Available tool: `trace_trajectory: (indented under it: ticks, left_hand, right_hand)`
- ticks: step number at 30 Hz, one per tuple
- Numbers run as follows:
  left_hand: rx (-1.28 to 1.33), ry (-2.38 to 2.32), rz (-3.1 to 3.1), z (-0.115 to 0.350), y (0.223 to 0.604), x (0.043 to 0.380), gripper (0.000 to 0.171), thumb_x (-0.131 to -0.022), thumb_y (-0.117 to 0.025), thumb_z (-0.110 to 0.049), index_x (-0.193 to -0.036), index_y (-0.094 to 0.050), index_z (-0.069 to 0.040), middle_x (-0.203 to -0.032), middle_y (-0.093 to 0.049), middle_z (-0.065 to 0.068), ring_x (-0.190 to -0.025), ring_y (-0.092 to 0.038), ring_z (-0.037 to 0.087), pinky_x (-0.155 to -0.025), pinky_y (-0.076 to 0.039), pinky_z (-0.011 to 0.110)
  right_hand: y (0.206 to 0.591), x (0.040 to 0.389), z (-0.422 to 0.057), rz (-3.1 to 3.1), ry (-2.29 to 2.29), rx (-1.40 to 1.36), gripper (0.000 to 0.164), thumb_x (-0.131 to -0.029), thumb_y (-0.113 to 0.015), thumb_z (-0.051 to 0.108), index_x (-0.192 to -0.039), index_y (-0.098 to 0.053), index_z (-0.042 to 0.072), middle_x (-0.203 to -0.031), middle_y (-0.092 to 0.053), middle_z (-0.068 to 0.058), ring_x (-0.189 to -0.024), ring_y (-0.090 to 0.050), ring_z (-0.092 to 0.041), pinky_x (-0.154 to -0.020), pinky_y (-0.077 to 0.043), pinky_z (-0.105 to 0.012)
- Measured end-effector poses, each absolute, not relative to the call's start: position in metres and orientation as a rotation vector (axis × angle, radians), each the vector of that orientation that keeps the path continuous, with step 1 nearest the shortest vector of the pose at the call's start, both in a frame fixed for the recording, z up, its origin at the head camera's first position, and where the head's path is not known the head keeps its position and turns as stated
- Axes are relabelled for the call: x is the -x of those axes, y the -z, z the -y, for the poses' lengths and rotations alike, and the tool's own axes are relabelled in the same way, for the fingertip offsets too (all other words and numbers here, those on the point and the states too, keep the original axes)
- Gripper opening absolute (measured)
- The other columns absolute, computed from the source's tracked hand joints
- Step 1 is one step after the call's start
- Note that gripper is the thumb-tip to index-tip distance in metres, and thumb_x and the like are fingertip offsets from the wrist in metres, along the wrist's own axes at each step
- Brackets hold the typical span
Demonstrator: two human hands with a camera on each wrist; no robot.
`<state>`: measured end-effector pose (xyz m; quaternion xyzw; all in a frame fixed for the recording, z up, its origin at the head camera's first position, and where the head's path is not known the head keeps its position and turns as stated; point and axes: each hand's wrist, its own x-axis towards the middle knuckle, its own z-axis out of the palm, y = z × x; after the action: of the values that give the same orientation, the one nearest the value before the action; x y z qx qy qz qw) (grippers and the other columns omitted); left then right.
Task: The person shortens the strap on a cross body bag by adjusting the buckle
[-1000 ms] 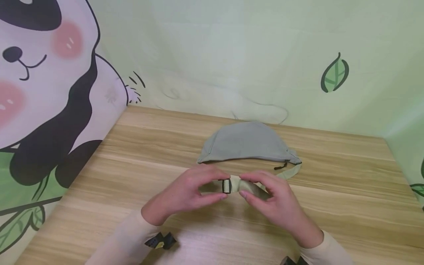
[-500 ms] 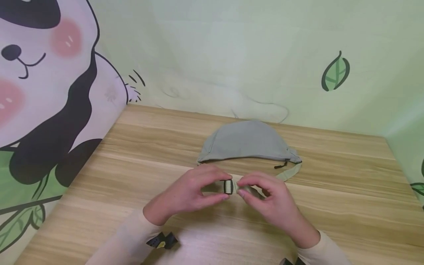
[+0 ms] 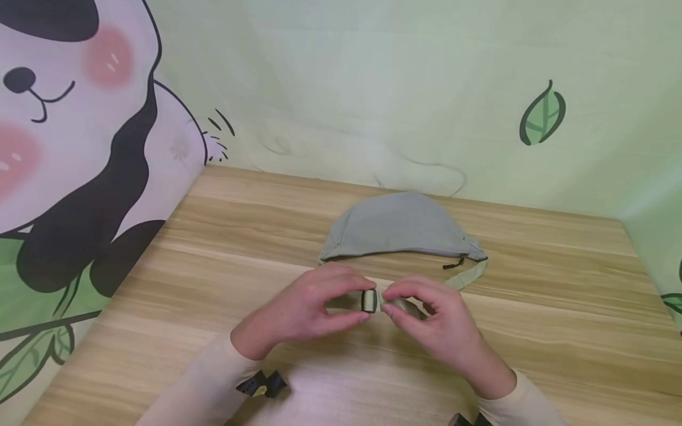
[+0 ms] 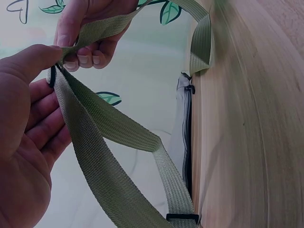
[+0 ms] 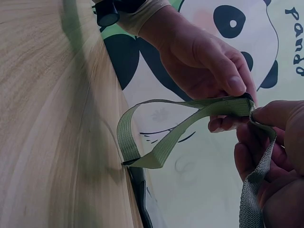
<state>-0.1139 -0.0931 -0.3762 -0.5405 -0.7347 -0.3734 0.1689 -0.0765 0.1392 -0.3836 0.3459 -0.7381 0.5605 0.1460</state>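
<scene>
Right hand sits closer to the black buckle than a second ago; less strap shows between its fingertips and the buckle. Bag is where it was.

Two hands, both grasping. Left hand: thumb and index finger pinch the buckle by opposite edges, other fingers loosely bent behind, per left wrist view. Right hand: thumb and fingertips pinch the strap just beside the buckle, remaining fingers curled underneath. Both are held up off the table, near each other, in front of the bag.

Strap: one, green webbing, doubled into one loop that hangs from the held buckle. Black buckles: two seen, one in the left hand, second black buckle at the loop's far end, close to the bag. Another stretch of the same green webbing curves down to the bag's right end.

Bag: one, grey, curved, lying on the wood-grain table by its back edge. One dark zipper pull dangles at its right end.

Sleeves: two, pale. Dark wrist devices: two, one per wrist. Wall: one panda print, one complete leaf print at back.
</scene>
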Motion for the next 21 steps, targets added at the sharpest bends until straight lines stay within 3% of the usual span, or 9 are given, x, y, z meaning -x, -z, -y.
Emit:
trace_trajectory:
  ticks: [21]
  left_hand:
    - [1.554, 0.961, 2.125, 0.0892, 0.3707, 0.1127, 0.03, -0.086, -0.071, -0.027, -0.11, -0.066, -0.009, -0.103, -0.067, -0.004, -0.097, -0.059, 0.005, -0.091, -0.046, 0.019]
  right_hand:
    - [0.3811, 0.0722, -0.1365, 2.251, -1.662, -0.883, 0.018, -0.079, -0.073, -0.003, -0.094, -0.07, 0.008, -0.095, -0.07, -0.006, -0.09, -0.066, -0.015, -0.082, -0.055, -0.025]
